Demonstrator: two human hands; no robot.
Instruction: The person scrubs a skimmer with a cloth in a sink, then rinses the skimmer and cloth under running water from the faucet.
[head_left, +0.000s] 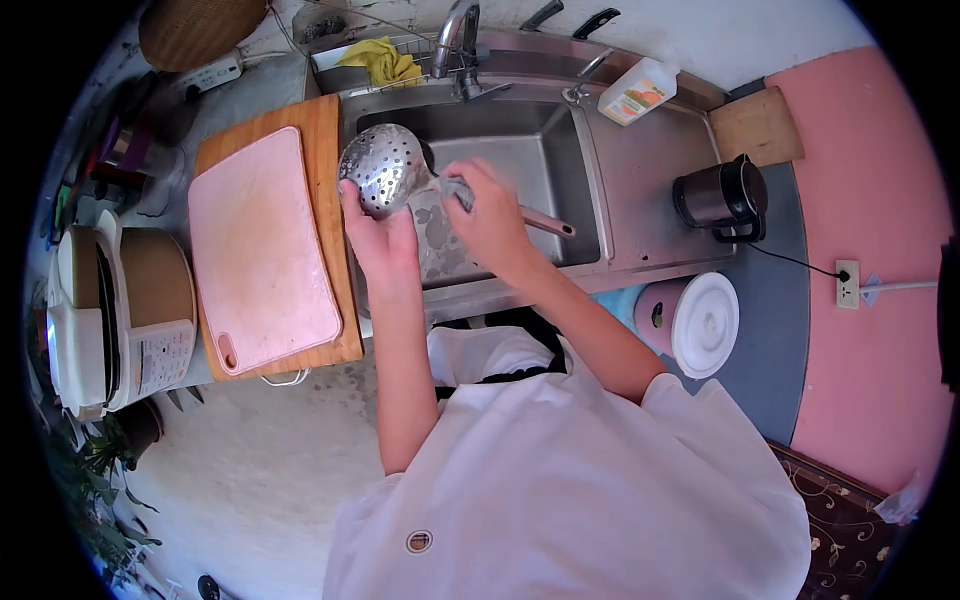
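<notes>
A perforated metal skimmer [383,165] is held over the left part of the steel sink [520,150]. My left hand [382,235] grips the rim of its round head, thumb and fingers at the lower edge. Closed around a grey scrubbing pad [458,191], my right hand [490,215] presses at the neck of the skimmer, where the handle meets the head. The skimmer's handle [548,222] runs out to the right beyond my right hand. Above the sink stands a curved faucet [466,60].
Left of the sink, a pink cutting board [262,250] lies on a wooden board [335,200], beside a rice cooker [150,290]. To the right are a bottle [640,90] and a black kettle [722,198]. A yellow cloth [382,62] hangs behind. A lidded bin [706,325] stands below.
</notes>
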